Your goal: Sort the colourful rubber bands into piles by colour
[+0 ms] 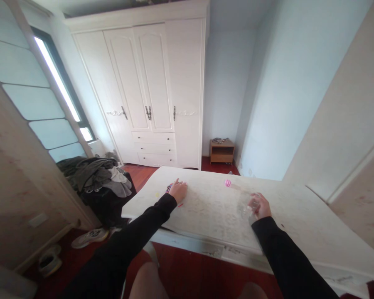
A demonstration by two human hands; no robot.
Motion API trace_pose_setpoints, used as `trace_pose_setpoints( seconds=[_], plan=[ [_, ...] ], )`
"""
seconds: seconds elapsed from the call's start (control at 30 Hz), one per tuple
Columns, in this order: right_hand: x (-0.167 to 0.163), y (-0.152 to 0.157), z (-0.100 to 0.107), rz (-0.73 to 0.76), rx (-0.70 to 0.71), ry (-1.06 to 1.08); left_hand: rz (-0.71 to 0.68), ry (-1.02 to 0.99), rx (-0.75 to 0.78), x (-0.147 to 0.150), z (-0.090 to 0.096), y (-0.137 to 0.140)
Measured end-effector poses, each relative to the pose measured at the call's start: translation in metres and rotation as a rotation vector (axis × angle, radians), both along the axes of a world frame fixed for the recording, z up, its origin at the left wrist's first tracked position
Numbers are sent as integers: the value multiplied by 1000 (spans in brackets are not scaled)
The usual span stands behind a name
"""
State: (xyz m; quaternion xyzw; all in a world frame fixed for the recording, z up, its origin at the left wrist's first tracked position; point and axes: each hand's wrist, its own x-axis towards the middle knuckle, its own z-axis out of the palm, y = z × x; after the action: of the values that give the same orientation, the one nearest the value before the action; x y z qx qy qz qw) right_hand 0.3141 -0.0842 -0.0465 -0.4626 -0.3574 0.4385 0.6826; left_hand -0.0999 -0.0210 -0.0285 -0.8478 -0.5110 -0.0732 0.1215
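Note:
My left hand (178, 191) rests on the white table top with its fingers stretched out. Beside it, partly covered by the hand, lies a small dark, colourful item (168, 188) whose kind I cannot make out. A small red strip (180, 204) is just below that hand. My right hand (259, 206) is curled, fingers pinched on a clear, crinkled, plastic-looking piece (245, 209), blurred at its edges. To its upper left lies a pink-and-white striped ball (227, 183), with a pale, faint stick-like streak running from it towards the right hand.
The white table (205, 207) spans the front. A faint yellow spot (157, 194) and a small dark bit (282, 225) lie on it. Clothes (96, 176) are heaped at left, with shoes (90, 238) on the floor. A wardrobe (152, 83) and wooden nightstand (222, 153) stand behind.

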Motion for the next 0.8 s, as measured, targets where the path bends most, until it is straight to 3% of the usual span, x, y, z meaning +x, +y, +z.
trace_pose_setpoints(
  seconds=[0.2,0.37,0.57,0.67,0.8],
  plan=[
    [0,0,-1,9,1,-4,42,-30,19,-13,4,-1],
    [-1,-2,2,14,-38,-24,41,-62,96,-14,10,-22],
    [-3,-4,4,4,-33,-24,-280,-25,109,-23,-11,-51],
    [-3,-4,3,6,-24,-24,-260,-32,117,-31,-19,-49],
    [0,-2,-3,9,-18,-7,-179,-40,119,-41,-13,-38]
  ],
)
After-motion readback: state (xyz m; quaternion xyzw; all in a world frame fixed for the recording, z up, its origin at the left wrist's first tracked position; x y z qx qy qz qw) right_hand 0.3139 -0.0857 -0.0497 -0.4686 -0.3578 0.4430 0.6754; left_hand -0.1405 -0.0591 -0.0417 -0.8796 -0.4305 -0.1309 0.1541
